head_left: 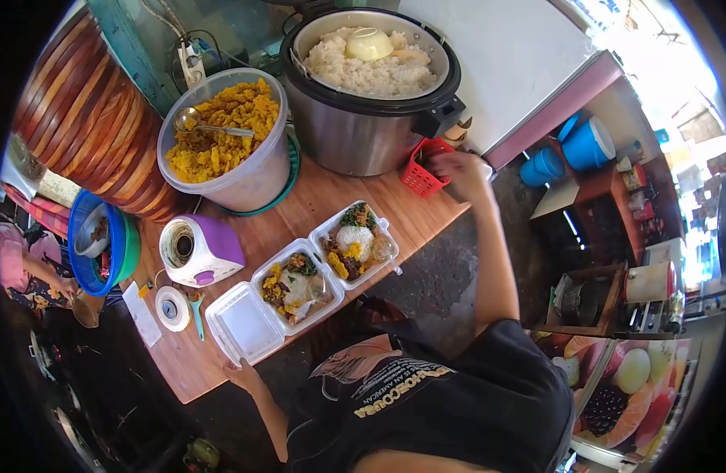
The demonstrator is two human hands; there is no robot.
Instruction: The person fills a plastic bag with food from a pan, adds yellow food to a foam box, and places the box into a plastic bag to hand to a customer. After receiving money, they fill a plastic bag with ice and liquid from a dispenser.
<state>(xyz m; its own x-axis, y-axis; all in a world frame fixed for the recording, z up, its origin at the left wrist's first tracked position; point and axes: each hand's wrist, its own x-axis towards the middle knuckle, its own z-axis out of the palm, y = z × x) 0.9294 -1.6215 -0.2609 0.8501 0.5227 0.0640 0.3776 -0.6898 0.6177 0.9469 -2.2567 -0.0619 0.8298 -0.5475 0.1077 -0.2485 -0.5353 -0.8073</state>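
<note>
Wooden desk (178,359) carries 2 open food boxes (298,290) along its near edge. The left hand (247,380) touches the left lid's (245,317) near corner; the right hand (463,175) reaches the red basket (423,175) near the right corner. Whether either grips, I cannot tell.
</note>
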